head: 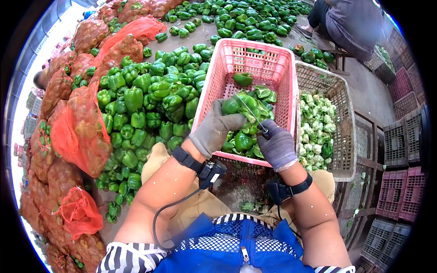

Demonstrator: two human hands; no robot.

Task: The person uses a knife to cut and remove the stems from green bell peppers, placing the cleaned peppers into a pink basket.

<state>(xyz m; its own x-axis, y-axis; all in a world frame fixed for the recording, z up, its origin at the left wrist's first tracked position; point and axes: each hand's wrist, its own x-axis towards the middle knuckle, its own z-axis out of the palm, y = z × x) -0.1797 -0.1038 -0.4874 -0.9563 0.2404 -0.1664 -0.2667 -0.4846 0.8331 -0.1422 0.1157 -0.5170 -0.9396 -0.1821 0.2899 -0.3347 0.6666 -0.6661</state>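
My left hand (218, 124), in a grey work glove, holds a green bell pepper (232, 106) over a pink plastic crate (254, 42). My right hand (277, 141), in a purple-grey knit glove, grips a thin-bladed knife (248, 109) whose blade lies against the pepper. Whole and cut green peppers (243, 141) lie in the crate beneath my hands. To its right stands a whitish plastic crate (346, 136) holding many pale green pepper cores (315, 126) and a green pepper piece. The fingertips of both hands are partly hidden.
A large heap of green bell peppers (138, 102) lies on the floor at the left, with more peppers (252, 17) beyond the crate. Filled red mesh sacks (87, 126) line the far left. A person (351, 24) sits at the upper right. Stacked crates (399, 191) stand at the right.
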